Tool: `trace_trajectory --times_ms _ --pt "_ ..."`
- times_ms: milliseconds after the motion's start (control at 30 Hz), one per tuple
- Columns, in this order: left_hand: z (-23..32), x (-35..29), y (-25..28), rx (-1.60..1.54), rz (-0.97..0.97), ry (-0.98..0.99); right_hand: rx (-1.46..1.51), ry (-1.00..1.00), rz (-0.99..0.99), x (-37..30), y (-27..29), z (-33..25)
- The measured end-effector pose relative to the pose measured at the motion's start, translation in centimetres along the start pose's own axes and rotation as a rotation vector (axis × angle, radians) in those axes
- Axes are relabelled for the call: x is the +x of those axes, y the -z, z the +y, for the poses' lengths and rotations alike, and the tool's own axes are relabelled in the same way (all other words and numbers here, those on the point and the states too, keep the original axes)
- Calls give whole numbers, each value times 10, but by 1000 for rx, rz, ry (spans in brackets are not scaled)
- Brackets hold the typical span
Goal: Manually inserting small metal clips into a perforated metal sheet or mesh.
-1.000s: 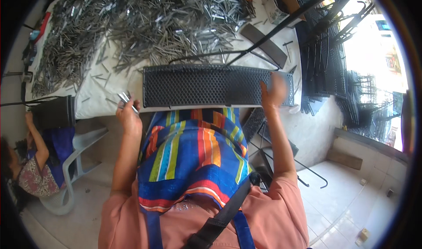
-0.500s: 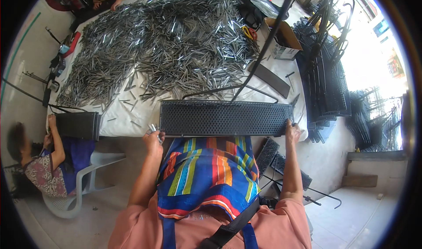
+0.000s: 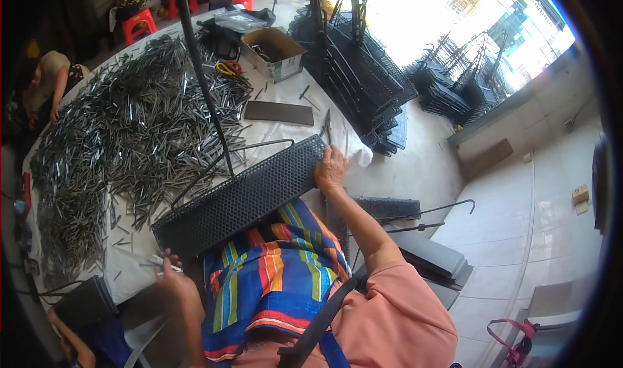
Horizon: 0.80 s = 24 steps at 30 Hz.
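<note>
A long black perforated metal rack [image 3: 243, 196] with a wire frame lies slantwise at the table's near edge, just above my striped apron. My right hand [image 3: 332, 169] is closed on its right end. Beside its left end is my left hand [image 3: 171, 276], closed on several short thin metal strips [image 3: 156, 261] that poke out between the fingers. A tall dark rod [image 3: 206, 89] rises behind the rack. A large heap of similar metal strips [image 3: 149, 121] covers much of the white-covered table beyond.
Near the heap's right side are yellow-and-red-handled scissors [image 3: 228, 68], a cardboard box [image 3: 274, 53], a dark flat bar [image 3: 279, 113] and pliers [image 3: 326, 126]. Stacked black racks [image 3: 363, 76] stand right of the table. Co-workers [image 3: 55, 82] sit at the far left and near left.
My view has swung to the right, so the table and rack now appear tilted. The right hand still grips the rack's end, and the left still holds the metal strips.
</note>
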<state>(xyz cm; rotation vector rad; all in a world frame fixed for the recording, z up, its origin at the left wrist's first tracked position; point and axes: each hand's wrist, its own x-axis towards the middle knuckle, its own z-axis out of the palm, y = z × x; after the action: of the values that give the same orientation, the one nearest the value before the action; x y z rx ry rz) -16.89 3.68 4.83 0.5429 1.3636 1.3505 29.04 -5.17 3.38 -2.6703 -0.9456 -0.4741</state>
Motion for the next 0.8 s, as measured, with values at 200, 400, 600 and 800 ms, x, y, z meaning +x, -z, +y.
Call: trace_trajectory --times_ms 200,400,600,800 --pt "-23 -42 -73 -74 -778 656 786 551 -402 -56 30 -97" --pt "-45 -44 -89 -42 -740 757 1262 -107 -1227 -107 38 -139" --pt "-50 -34 -87 55 -705 792 1484 -348 -1327 -115 47 -146" --pt "-47 -36 -110 9 -656 765 1485 -461 -1127 -110 46 -151"
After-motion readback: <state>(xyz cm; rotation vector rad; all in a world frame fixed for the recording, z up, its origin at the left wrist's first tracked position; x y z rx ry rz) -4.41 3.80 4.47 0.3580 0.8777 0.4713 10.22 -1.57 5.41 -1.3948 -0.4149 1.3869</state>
